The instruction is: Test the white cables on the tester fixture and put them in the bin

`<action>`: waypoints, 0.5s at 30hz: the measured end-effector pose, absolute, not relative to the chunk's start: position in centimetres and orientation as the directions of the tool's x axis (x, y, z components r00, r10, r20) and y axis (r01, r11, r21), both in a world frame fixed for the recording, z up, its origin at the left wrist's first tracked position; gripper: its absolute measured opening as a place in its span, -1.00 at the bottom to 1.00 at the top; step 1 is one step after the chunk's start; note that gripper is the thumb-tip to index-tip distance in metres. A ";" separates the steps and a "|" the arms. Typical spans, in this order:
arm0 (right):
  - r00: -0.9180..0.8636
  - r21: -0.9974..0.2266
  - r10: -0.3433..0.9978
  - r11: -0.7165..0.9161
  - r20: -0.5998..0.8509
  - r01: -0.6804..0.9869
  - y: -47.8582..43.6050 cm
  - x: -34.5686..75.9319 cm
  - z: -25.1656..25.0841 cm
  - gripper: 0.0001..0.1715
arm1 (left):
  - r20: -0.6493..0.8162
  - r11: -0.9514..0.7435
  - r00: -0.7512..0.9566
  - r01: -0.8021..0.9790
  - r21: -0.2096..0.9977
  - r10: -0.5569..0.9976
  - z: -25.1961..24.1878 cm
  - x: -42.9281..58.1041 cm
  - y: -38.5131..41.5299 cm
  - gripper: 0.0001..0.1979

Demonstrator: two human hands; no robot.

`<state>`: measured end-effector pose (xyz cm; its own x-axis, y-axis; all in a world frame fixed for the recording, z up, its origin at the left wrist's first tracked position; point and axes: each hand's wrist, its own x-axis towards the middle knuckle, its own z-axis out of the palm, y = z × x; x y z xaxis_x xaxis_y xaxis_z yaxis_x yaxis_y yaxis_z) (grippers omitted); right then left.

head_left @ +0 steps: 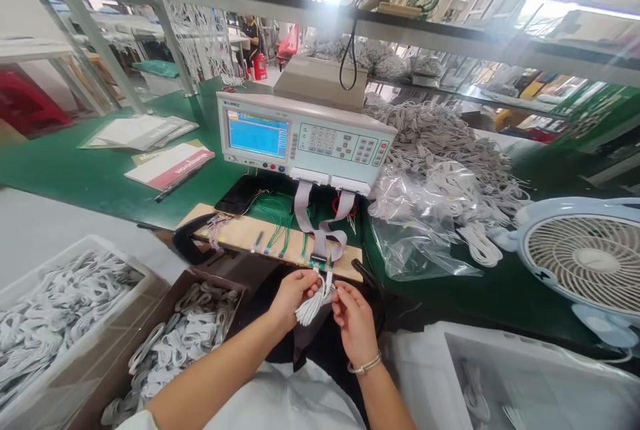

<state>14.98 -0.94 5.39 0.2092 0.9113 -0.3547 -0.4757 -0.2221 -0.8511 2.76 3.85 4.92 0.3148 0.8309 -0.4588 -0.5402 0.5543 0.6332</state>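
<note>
A coiled white cable (311,309) hangs between my two hands at the front edge of a wooden board (245,235). My left hand (295,293) is closed, thumb and fingers pinching a cable end near a small green connector board (317,262). My right hand (354,317) is closed at the coil's right side, its fingertips on the white cable. A white plug (329,281) stands at the connector board, just above the coil. Grey ribbon cables (303,207) run from there up to a white tester (305,140) with a lit blue screen.
Bins of coiled white cables (185,337) stand at lower left. A white bin (453,370) with a few coils is at lower right. Piled cables (445,143), a plastic bag (420,250) and a fan (590,257) occupy the table's right; booklets (170,165) lie left.
</note>
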 end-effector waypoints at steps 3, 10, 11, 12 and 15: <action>0.173 -0.840 0.904 -0.273 -0.390 -0.468 -0.5 15.2 6.0 -0.76 | -0.456 0.583 0.366 -0.451 0.676 0.812 5.1 1.9 4.5 -0.70; 0.149 -0.895 0.887 -0.413 -0.438 -0.170 0.9 16.2 5.3 -0.61 | -0.480 0.628 0.452 -0.270 0.730 0.752 6.0 1.7 6.1 -0.53; 0.150 -0.894 0.883 -0.428 -0.444 -0.128 1.2 16.2 5.0 -0.56 | -0.477 0.629 0.461 -0.263 0.731 0.748 6.1 1.7 6.3 -0.52; 0.152 -0.892 0.879 -0.444 -0.453 -0.089 1.5 16.2 4.7 -0.52 | -0.472 0.628 0.470 -0.261 0.733 0.746 6.2 1.8 6.4 -0.51; 0.161 -0.883 0.872 -0.469 -0.462 0.004 2.1 15.7 4.6 -0.40 | -0.462 0.630 0.490 -0.263 0.730 0.739 6.4 1.8 6.4 -0.52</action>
